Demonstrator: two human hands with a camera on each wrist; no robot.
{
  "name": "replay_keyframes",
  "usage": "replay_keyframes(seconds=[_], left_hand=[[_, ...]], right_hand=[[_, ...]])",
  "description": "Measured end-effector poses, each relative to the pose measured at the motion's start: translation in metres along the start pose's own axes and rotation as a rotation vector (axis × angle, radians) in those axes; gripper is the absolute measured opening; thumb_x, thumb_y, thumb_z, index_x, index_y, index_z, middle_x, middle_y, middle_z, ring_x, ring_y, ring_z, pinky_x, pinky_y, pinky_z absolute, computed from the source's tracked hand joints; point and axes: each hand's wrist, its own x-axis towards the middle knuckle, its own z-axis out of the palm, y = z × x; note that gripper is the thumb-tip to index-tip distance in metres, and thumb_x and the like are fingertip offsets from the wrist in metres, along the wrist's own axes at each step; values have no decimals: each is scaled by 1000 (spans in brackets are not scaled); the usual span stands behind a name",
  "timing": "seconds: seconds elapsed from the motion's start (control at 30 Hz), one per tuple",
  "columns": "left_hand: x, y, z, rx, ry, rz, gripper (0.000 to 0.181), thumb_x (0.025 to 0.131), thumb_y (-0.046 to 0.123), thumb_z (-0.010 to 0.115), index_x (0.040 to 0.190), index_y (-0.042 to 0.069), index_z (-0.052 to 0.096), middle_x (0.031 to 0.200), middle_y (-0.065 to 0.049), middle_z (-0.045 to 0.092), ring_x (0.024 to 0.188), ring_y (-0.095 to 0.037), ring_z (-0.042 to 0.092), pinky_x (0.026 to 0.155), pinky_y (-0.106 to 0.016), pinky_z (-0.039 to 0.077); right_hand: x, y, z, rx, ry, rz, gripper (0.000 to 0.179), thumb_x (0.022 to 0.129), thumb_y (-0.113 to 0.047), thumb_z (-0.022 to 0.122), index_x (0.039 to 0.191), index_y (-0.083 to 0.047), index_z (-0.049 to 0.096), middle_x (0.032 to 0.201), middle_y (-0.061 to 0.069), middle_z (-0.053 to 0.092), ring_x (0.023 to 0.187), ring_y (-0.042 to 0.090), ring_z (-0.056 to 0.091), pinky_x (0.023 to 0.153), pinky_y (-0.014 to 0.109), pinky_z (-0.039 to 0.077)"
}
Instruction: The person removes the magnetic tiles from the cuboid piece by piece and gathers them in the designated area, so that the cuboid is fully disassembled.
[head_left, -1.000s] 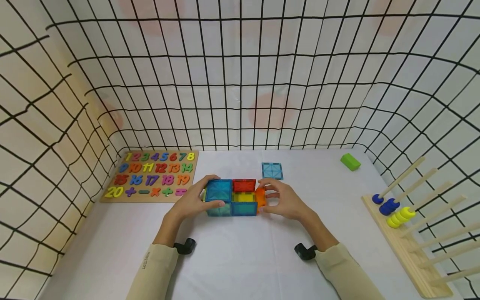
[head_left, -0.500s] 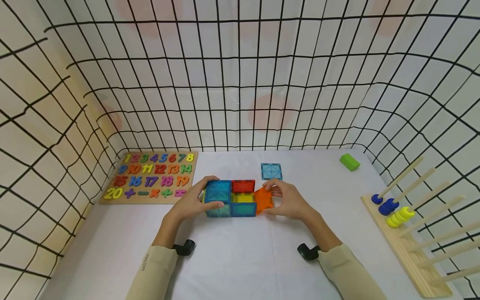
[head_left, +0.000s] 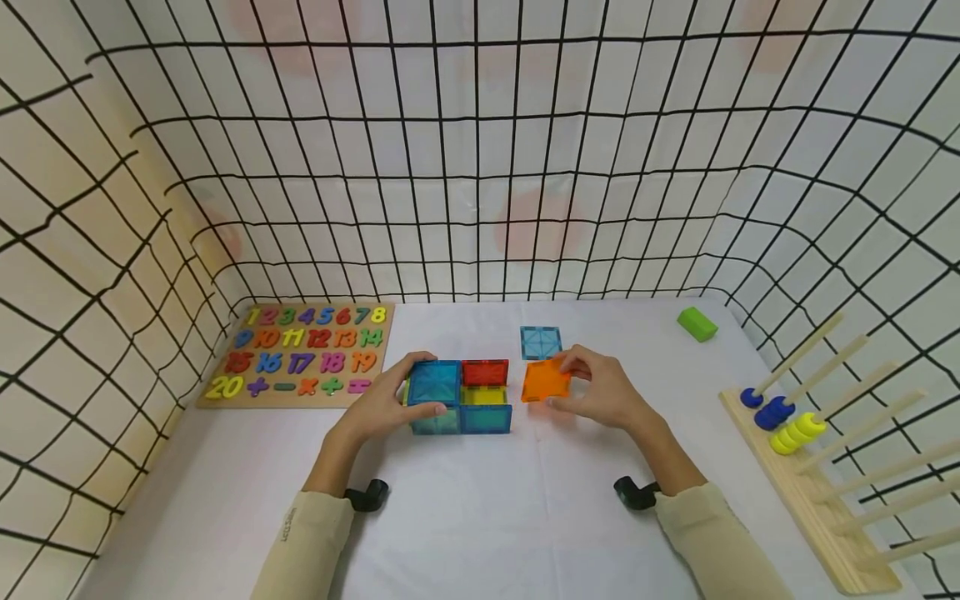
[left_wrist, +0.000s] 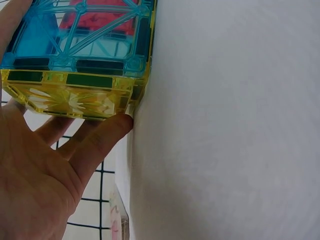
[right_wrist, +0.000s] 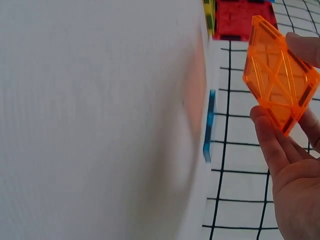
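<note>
Translucent magnetic tiles form a box-like structure [head_left: 437, 383] mid-table. A blue tile covers its left half; its right half is uncovered, showing a red tile [head_left: 484, 372] at the back and a yellow one [head_left: 483, 396] inside. My left hand [head_left: 381, 402] grips the structure's left end, thumb at the front and fingers behind; a yellow side tile [left_wrist: 70, 97] faces the palm in the left wrist view. Right of the structure, apart from it, my right hand [head_left: 611, 392] pinches an orange magnetic tile [head_left: 543, 381] by its edges, tilted above the tabletop [right_wrist: 100, 120].
A loose light-blue tile [head_left: 541, 342] lies flat behind the orange one. A wooden number board [head_left: 300, 350] is at the back left. At right stand a green block [head_left: 697, 324] and a wooden peg rack with beads [head_left: 817, 492]. Black wire mesh [head_left: 480, 167] surrounds the table.
The orange tile has come away from the structure's right end and moved right in my right hand, which turned it flatter. My left hand keeps its place.
</note>
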Motion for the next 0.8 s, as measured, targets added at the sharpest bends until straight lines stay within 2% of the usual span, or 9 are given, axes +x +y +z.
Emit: replay_keyframes(seconds=[0.2, 0.37, 0.47, 0.6, 0.8], left_hand=[[0, -1, 0, 3, 0, -1, 85, 78, 65, 80, 149, 44, 39, 155, -3, 49, 143, -33, 45, 111, -66, 44], [0, -1, 1, 3, -6, -5, 86, 78, 65, 80, 150, 44, 38, 155, -3, 49, 143, -33, 45, 112, -65, 44], [1, -2, 1, 3, -5, -4, 85, 78, 65, 80, 149, 44, 38, 155, -3, 49, 143, -33, 45, 112, -65, 44], [1, -2, 0, 4, 0, -3, 84, 78, 65, 80, 149, 46, 38, 155, -3, 49, 142, -33, 46, 111, -66, 44], [2, -2, 1, -2, 3, -11, 86, 78, 65, 80, 150, 44, 38, 155, -3, 49, 142, -34, 46, 111, -66, 44]], right_hand=[[-2, 13, -18, -43, 51, 40, 46, 78, -36, 92, 103, -15, 60, 136, 5, 66, 114, 30, 62, 102, 52, 54], [-1, 24, -34, -113, 81, 63, 44, 81, -42, 88, 102, -14, 60, 141, 5, 64, 107, 31, 60, 91, 44, 51], [0, 30, -42, -128, 65, 81, 45, 85, -43, 84, 106, -13, 59, 145, 6, 62, 110, 31, 60, 94, 44, 52], [4, 41, -50, -134, 39, 75, 45, 90, -42, 80, 110, -11, 55, 149, 9, 58, 120, 34, 59, 100, 51, 52], [9, 57, -61, -135, -17, 81, 48, 95, -42, 74, 117, -7, 51, 155, 16, 50, 131, 42, 53, 109, 59, 48]])
